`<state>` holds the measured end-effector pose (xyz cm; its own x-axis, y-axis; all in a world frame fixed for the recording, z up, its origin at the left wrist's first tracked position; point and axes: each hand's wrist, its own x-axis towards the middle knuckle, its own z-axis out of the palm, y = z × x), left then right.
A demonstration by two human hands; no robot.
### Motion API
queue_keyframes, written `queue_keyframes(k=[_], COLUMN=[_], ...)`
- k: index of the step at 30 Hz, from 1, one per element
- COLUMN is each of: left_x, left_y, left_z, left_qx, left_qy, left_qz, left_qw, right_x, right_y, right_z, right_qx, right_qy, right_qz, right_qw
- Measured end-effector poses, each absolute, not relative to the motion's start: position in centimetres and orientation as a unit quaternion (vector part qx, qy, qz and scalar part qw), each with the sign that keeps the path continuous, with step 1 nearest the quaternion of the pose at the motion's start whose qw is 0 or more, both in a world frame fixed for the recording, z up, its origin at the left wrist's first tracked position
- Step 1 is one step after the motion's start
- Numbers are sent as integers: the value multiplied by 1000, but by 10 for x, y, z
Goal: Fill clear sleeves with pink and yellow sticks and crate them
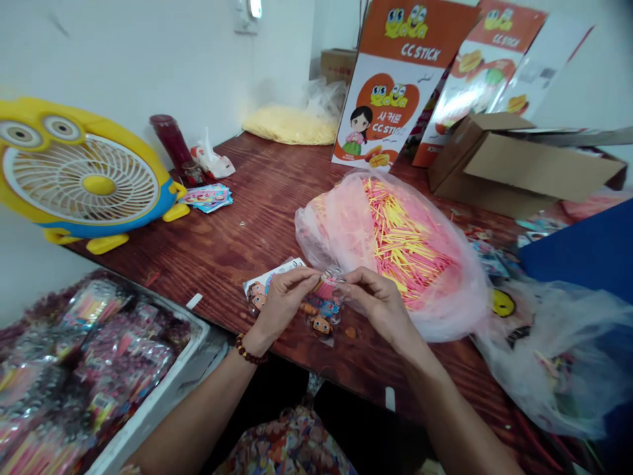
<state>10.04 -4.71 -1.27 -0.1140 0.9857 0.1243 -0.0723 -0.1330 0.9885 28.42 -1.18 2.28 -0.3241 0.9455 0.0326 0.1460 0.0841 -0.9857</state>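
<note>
A small clear plastic packet (327, 290) with pink contents hangs between both hands over the front of the table. My left hand (287, 293) pinches its upper left side between thumb and fingers. At the upper right side, my right hand (376, 302) is closed on it in the same way. Small cartoon-figure pieces (321, 323) show at its lower end; whether they are inside or behind it I cannot tell. A printed cartoon card (262, 287) lies under and beside my left hand. Just beyond my right hand sits a large translucent bag (336, 227) of pink and yellow sticks (403, 241).
A yellow fan (99, 185) stands left, near a dark red bottle (171, 142), a tissue pack (212, 161) and printed cards (210, 198). A bin (163, 382) of filled packets is lower left. Printed cartons (390, 86), an open cardboard box (524, 165) and a plastic bag (568, 349) stand right.
</note>
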Motion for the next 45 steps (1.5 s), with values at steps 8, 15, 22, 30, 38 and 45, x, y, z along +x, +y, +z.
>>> queue_keyframes(k=[8,15,22,30,38,45], left_x=[103,108,108,108,105,104], left_y=[-49,-48,-49,-54,-57,-58], left_z=[-16,-25,-29,-34,-34,-32], left_qx=[410,422,420,367,358,366], left_qy=[445,467,480,466,461,461], left_qz=[435,464,461,442,438,427], left_qw=[666,623,617,673,684,686], right_x=[285,287,279,285,294,293], right_y=[-8,-9,-13,-10,-2,3], right_z=[5,-2,-17,-9,8,10], right_qx=[-453,-425,-443,-431,-428,-440], right_qy=[-498,-499,-575,-560,-606,-604], right_qz=[609,654,575,617,608,600], right_qw=[419,377,379,346,282,285])
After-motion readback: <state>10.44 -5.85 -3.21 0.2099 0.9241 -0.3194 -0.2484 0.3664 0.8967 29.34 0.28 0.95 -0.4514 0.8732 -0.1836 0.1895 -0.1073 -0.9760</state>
